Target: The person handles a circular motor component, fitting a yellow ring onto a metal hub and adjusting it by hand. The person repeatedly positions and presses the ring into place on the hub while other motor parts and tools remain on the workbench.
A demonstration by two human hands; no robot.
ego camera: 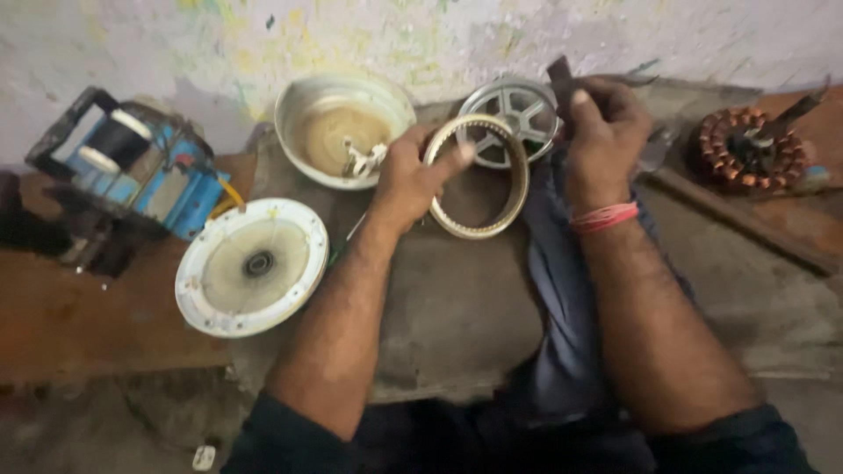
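My left hand [411, 180] grips a brass-coloured metal ring [479, 175] with toothed inner slots, holding it tilted on its left rim over a grey work slab [457, 307]. My right hand [601, 123] is closed on a dark flat tool [559, 77] just right of the ring, above a spoked silver wheel-shaped cover [518, 112]. A red thread band circles my right wrist. Blue-grey cloth [562, 290] lies under my right forearm.
A white round motor cover with a centre bearing [252, 267] lies at the left. A cream bowl-shaped housing [338, 127] sits behind it. A blue winding machine [132, 171] stands far left. A copper-wound stator [753, 149] rests at the right beside a wooden strip [746, 224].
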